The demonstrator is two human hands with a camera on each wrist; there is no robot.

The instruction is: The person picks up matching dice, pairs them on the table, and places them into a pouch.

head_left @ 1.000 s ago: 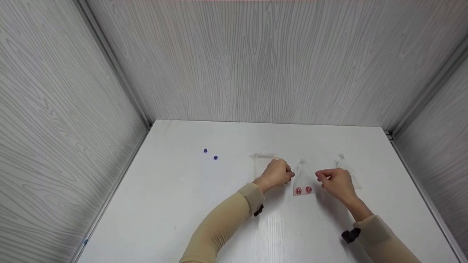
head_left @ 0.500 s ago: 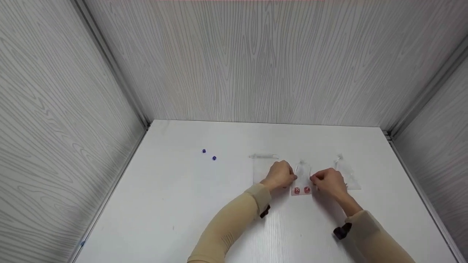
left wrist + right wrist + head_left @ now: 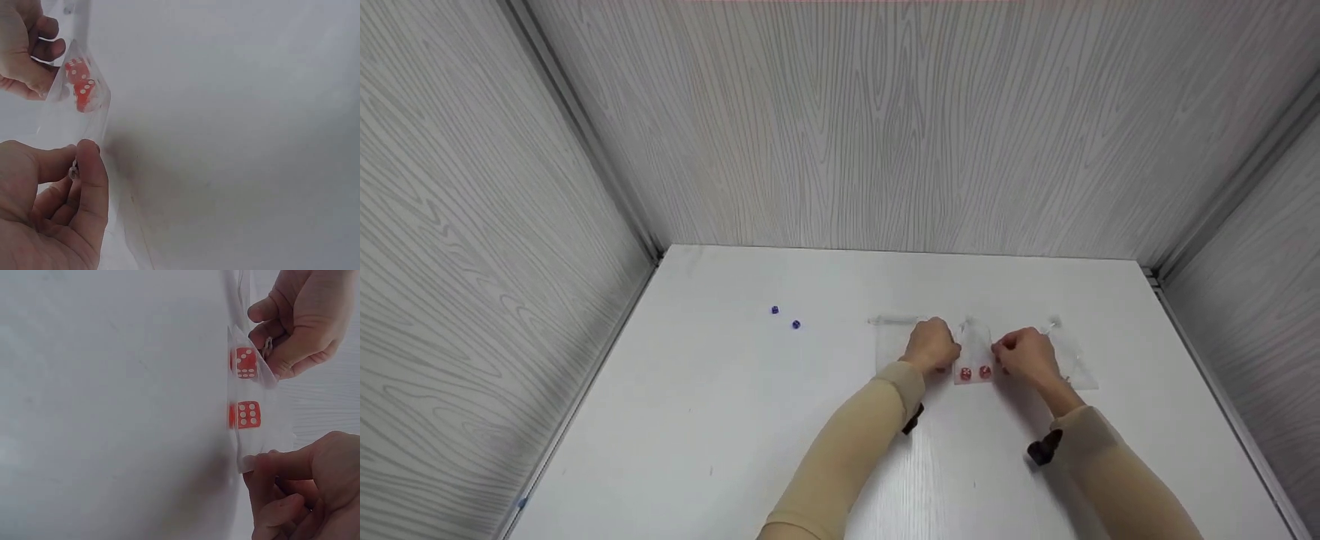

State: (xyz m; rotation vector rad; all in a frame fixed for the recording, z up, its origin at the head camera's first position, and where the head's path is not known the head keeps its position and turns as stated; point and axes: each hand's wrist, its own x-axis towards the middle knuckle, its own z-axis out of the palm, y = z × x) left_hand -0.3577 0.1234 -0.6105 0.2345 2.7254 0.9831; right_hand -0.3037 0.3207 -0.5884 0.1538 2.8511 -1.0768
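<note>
A small clear drawstring bag (image 3: 976, 345) with two red dice (image 3: 966, 373) in its bottom is held between both hands in the head view. My left hand (image 3: 932, 345) pinches its left side, and a bit of white cord (image 3: 268, 345) shows at those fingers in the right wrist view. On the other side my right hand (image 3: 1026, 356) pinches the bag's edge between thumb and forefinger, seen closely in the right wrist view. White pips show on the dice through the film. My left hand partly covers a second clear bag (image 3: 888, 343) lying flat on the table.
Two dark blue dice (image 3: 785, 317) lie at the back left of the white table (image 3: 675, 405). Beyond my right hand lies a third clear bag (image 3: 1072, 358), with something small and reddish near its bottom. Wood-grain panels (image 3: 877, 127) enclose the back and sides.
My right hand has come in to the bag's right edge and now pinches it. Both hands and the bag with red dice have shifted slightly toward the back.
</note>
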